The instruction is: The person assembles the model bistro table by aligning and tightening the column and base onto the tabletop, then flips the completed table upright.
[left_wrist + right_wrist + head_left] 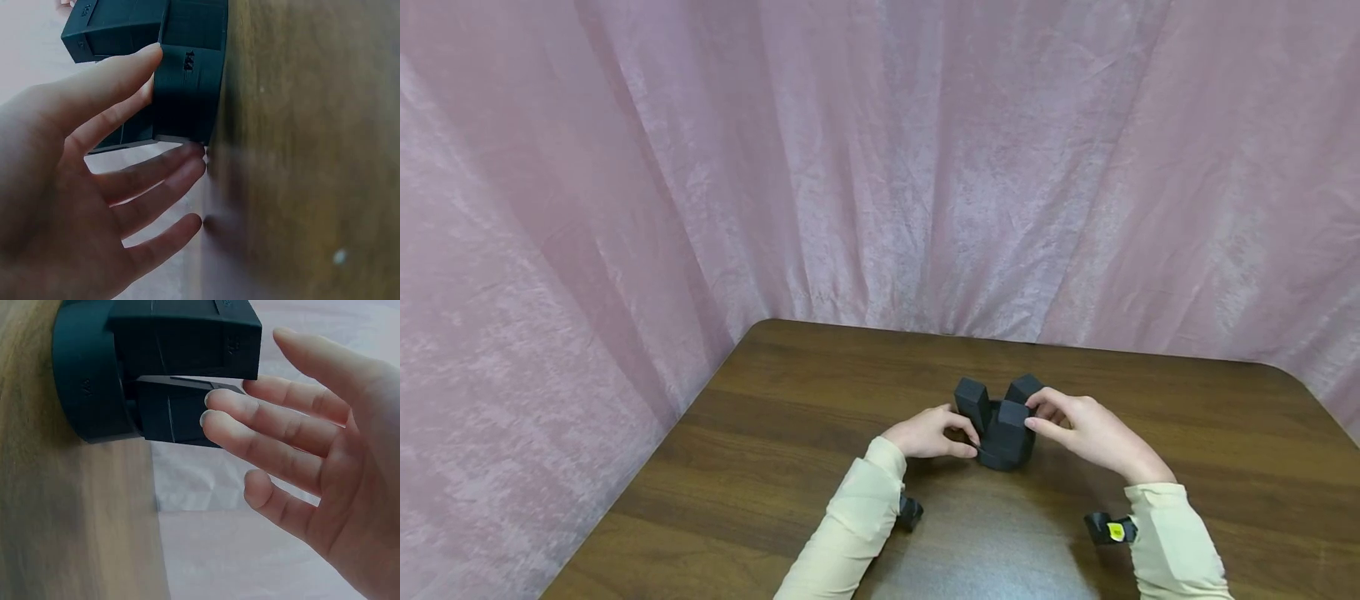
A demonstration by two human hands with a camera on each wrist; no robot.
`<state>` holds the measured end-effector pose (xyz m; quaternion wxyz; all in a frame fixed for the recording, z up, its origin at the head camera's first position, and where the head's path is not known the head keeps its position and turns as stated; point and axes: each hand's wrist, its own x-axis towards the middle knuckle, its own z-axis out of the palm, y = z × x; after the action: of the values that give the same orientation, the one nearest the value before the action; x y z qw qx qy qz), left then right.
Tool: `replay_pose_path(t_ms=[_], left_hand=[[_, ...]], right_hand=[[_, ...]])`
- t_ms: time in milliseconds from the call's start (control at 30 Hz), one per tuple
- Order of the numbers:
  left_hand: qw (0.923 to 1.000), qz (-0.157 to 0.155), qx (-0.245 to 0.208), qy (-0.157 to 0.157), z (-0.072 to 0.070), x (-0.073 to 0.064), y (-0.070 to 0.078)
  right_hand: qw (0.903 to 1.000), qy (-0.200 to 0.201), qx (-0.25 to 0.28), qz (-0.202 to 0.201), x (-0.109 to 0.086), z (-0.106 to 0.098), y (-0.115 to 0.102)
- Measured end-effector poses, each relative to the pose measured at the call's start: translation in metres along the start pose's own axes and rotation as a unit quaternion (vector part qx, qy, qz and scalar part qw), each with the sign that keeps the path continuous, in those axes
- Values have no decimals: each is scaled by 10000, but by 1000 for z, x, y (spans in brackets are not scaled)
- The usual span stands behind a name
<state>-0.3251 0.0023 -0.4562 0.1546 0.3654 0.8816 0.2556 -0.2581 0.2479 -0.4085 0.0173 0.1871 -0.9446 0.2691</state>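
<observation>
A black plastic holder (1000, 454) stands on the table, with a rounded base and three thick block-like prongs rising from it. At its left side, my left hand (928, 433) pinches the base between thumb and index finger. The left wrist view shows that thumb (147, 57) against the base edge, the other fingers spread below. My right hand (1093, 432) is beside the right-hand prongs, its fingers loosely bent. In the right wrist view its thumb (300, 347) stands apart from the near prong (200, 347); whether its other fingertips touch a prong I cannot tell.
The brown wooden table (820, 383) has rounded far corners and a pink curtain (880, 167) hanging behind it. Black devices, the left one (910, 512) and the right one (1108, 529), are worn at the wrists by the pale yellow sleeves.
</observation>
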Motion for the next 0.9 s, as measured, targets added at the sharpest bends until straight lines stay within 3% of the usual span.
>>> replay_pose_path(t_ms=[367, 667, 900], left_hand=[[9998, -71, 70, 171, 3, 0, 2], [9995, -150, 147, 248, 4, 1, 1], [9994, -192, 159, 259, 4, 1, 3]], right_hand=[[9997, -45, 158, -164, -4, -2, 4], [9959, 76, 357, -823, -2, 2, 5], [9954, -107, 459, -834, -2, 2, 5]])
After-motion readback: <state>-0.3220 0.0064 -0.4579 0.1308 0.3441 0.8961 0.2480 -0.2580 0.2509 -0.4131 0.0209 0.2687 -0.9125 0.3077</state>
